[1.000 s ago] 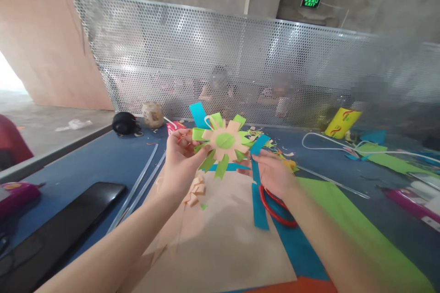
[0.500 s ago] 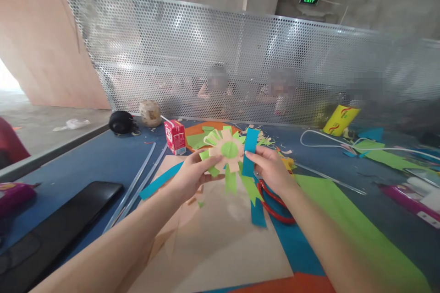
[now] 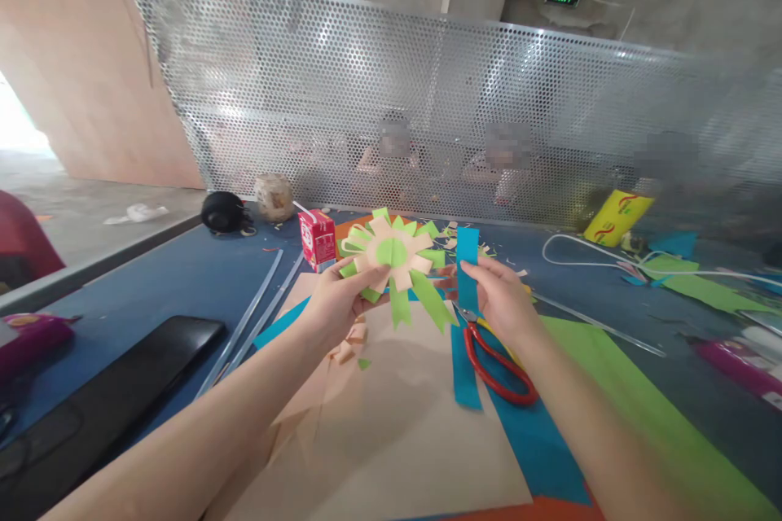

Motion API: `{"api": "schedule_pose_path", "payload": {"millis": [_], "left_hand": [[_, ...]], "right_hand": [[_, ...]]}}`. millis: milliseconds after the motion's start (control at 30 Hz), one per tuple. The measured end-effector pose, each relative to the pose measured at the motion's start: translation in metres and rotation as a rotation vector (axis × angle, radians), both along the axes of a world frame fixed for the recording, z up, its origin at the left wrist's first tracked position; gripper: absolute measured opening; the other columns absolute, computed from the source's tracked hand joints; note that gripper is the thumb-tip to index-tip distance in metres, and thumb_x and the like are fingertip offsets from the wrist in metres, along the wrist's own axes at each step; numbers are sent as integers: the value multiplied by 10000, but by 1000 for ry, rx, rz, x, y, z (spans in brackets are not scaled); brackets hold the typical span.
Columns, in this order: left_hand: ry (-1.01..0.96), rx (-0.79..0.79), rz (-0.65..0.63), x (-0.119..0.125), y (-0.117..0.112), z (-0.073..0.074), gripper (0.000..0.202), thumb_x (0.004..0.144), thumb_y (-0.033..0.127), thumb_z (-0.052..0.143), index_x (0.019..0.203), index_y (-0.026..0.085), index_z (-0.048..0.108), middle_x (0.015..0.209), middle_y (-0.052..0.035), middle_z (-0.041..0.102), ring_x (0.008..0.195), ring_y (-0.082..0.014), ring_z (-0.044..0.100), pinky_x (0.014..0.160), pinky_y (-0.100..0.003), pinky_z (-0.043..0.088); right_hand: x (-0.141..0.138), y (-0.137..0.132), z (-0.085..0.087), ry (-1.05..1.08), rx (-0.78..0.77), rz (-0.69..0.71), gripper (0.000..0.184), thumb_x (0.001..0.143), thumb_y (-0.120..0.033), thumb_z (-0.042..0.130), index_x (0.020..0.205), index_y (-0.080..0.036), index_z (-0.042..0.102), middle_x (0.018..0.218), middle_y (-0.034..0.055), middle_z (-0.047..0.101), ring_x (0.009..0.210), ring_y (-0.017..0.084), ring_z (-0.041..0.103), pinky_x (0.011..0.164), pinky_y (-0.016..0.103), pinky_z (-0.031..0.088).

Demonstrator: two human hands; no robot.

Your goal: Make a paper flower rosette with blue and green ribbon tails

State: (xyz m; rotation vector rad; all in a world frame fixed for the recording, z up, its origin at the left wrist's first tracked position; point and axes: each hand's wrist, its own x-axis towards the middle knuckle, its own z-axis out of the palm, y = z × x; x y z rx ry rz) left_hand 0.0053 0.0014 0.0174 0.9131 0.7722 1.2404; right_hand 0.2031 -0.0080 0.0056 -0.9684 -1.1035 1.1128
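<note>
Pinched at its left edge by my left hand (image 3: 343,293) is a paper flower (image 3: 392,252), with a round green centre, peach and green petals and two green tails hanging down. My right hand (image 3: 498,289) grips a short blue paper strip (image 3: 467,260) upright between thumb and fingers, a little apart from the flower's right side. Below that hand lie scissors with red handles (image 3: 498,370). Another blue strip (image 3: 466,366) rests beside them on a large peach paper sheet (image 3: 391,440).
A red drink carton (image 3: 317,240), a black phone (image 3: 122,391) and clear sticks (image 3: 260,301) are on the left. Green paper (image 3: 617,374), a white cable (image 3: 586,262) and a yellow can (image 3: 618,217) lie right. A perforated metal screen (image 3: 342,89) stands behind, with people beyond.
The blue strip in my right hand has moved right, away from the flower. The flower has shifted slightly left and tilted, and the scissors show more fully.
</note>
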Motion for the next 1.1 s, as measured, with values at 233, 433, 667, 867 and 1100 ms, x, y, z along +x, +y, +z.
{"api": "schedule_pose_path", "payload": {"millis": [233,433,667,867,1100], "left_hand": [[44,140,74,-8,2,6,281,565,197,740,820,156,630,755,2,654,648,-105,602,615,-240,497],[177,252,89,-11,1,12,242,572,188,735,780,159,615,681,14,640,566,-90,576,529,-199,458],[210,301,42,-12,2,12,266,590,171,718,817,184,580,678,36,615,532,-77,544,519,-199,431],[271,291,82,-7,1,7,249,589,184,709,796,169,571,673,28,611,564,-92,557,522,-211,433],[323,246,203,1,-6,9,250,584,175,709,792,151,573,691,12,640,592,-95,582,541,-198,457]], "right_hand": [[-12,-11,4,-241,-154,226,255,644,-268,670,894,-214,666,727,22,684,614,189,637,560,291,494],[-20,-21,3,-161,-242,425,223,706,-236,552,891,-201,671,809,46,680,727,215,648,704,364,508],[-15,-13,-14,-162,-272,379,180,728,-383,616,759,-214,667,671,15,661,719,209,629,639,313,499],[-22,-16,-9,-13,-273,383,146,689,-356,654,729,-216,664,656,26,660,735,223,634,617,314,501],[-39,-22,-5,131,-240,328,166,675,-325,623,750,-184,666,730,55,680,805,241,637,642,325,517]]}}
